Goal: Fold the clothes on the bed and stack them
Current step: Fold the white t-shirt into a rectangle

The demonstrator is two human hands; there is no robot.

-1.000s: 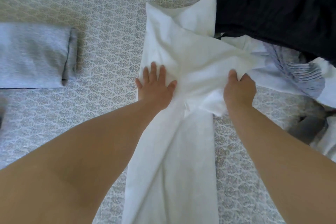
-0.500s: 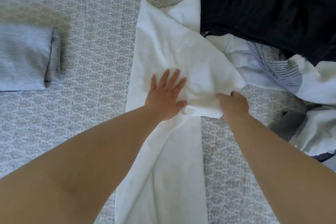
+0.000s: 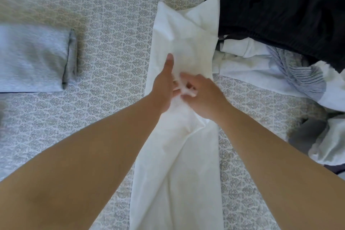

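A long white garment lies lengthwise on the patterned bedspread, its right flap folded in over the middle. My left hand rests on it near the centre with fingers stretched forward. My right hand is just to the right, touching the left, its fingers curled and pinching a bit of the white fabric. Motion blur hides the fingertips. A folded grey garment lies at the left edge of the bed.
A heap of unfolded clothes fills the right side: a black garment at the top right, white and grey-striped pieces below it, and a dark grey item lower right. Bare bedspread lies between the white garment and the grey one.
The right flap of the white garment has been folded in over the middle. My right hand moved left to meet my left hand, which turned and shifted slightly right.
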